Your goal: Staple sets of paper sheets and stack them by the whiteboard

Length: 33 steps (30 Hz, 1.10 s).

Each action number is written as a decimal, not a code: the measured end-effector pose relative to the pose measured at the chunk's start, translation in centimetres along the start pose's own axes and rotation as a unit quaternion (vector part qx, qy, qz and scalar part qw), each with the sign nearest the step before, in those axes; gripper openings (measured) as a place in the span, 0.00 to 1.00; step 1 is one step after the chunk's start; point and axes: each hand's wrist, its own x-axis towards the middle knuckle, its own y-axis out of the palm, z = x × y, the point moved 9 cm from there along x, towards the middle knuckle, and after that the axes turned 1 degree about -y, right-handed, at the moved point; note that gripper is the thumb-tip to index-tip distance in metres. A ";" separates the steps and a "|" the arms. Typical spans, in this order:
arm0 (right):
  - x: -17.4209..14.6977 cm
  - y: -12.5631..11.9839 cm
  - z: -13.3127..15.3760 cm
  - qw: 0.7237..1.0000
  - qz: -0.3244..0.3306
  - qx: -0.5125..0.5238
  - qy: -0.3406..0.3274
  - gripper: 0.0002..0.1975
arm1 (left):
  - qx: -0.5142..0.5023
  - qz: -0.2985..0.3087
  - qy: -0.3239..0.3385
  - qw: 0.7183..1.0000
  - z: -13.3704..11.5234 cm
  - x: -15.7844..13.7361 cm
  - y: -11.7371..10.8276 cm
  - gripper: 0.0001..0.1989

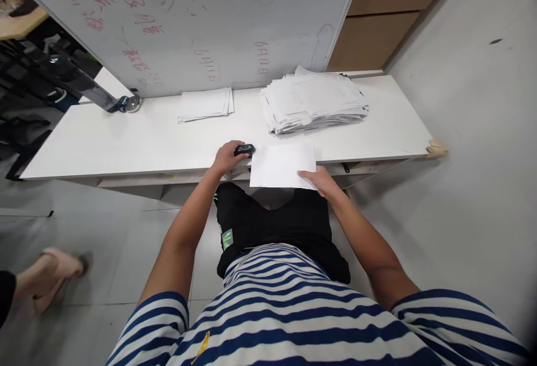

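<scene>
My left hand point(227, 156) is closed around a small black stapler point(245, 149) near the front edge of the white table. The stapler's front end meets the upper left corner of some white paper point(282, 163); whether its jaws are around the corner is too small to tell. With the thumb on top, my right hand point(322, 181) grips the paper at its lower right corner. The paper lies partly on the table and juts out over my lap. How many sheets it has cannot be made out.
A tall, uneven pile of papers point(314, 100) lies behind the sheet. Further left is a thinner paper stack point(205, 103). A whiteboard point(235, 24) with red writing stands along the table's back, a wall point(474, 103) at the right. Another person's foot point(61, 265) shows at lower left.
</scene>
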 end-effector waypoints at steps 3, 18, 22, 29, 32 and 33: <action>-0.1 0.0 0.1 1.000 -0.004 -0.020 0.010 0.17 | -0.013 -0.006 0.000 1.000 -0.2 -0.1 0.5 0.21; 0.0 1.0 0.9 0.998 0.008 -0.056 0.003 0.16 | -0.012 0.011 0.002 1.000 -0.7 -0.2 0.4 0.20; -0.2 2.2 1.0 0.999 0.019 -0.039 0.015 0.13 | -0.058 0.072 -0.026 0.995 -1.0 -0.5 0.1 0.28; -0.4 2.7 -0.1 0.998 0.040 0.014 0.041 0.12 | -0.119 -0.024 -0.095 0.988 -1.6 2.2 -1.9 0.19; -0.4 2.8 -0.6 0.997 0.053 0.046 0.037 0.13 | -0.092 -0.070 -0.121 0.986 -1.8 4.1 -1.2 0.18; -0.3 2.8 -0.8 0.996 0.060 0.058 0.035 0.13 | -0.083 -0.078 -0.132 0.985 -1.7 4.5 -0.7 0.18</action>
